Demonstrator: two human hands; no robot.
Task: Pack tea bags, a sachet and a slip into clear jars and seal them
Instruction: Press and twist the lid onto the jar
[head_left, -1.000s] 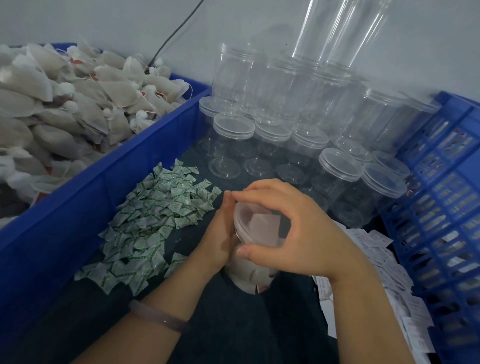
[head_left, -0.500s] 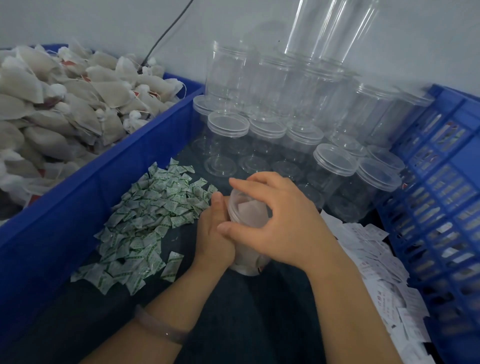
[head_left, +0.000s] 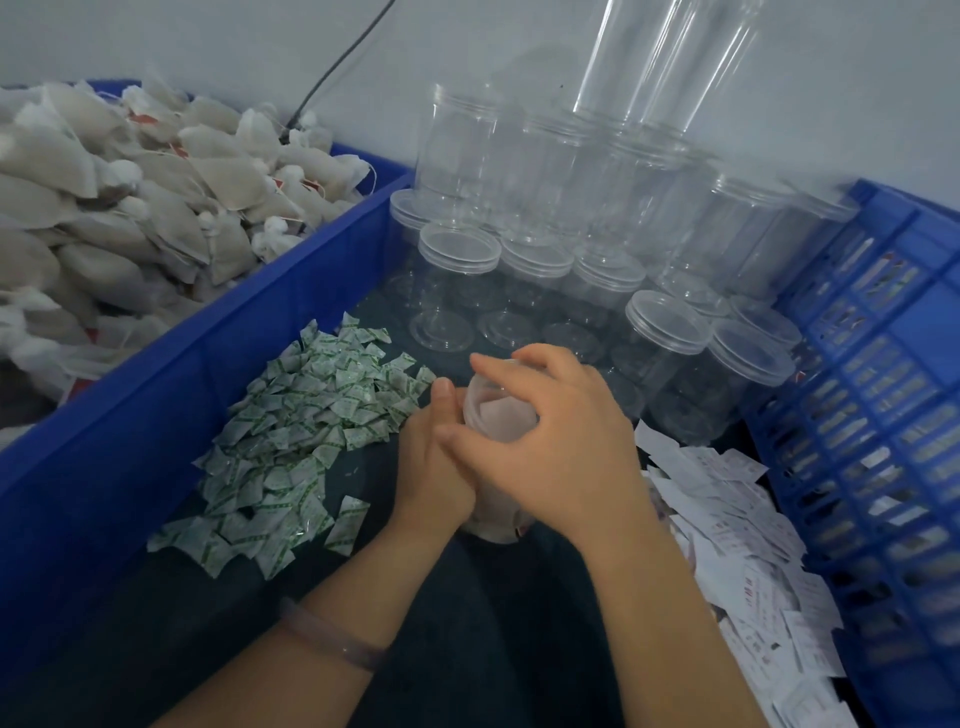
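Left hand (head_left: 436, 467) wraps the filled jar (head_left: 494, 526); right hand (head_left: 561, 452) grips its lid (head_left: 501, 415) with curled fingers. Jar stands roughly upright, lid upward, just right of the sachet pile (head_left: 311, 431).

No wording can be read anywhere. The sachets (head_left: 311, 431) heaped on the left side of the bench (head_left: 467, 649) carry green print, too small to make out. The slips (head_left: 753, 571) along its right edge bear red and black marks, all blurred. Red tags (head_left: 312, 183) among the tea bags (head_left: 104, 208) are just as illegible.
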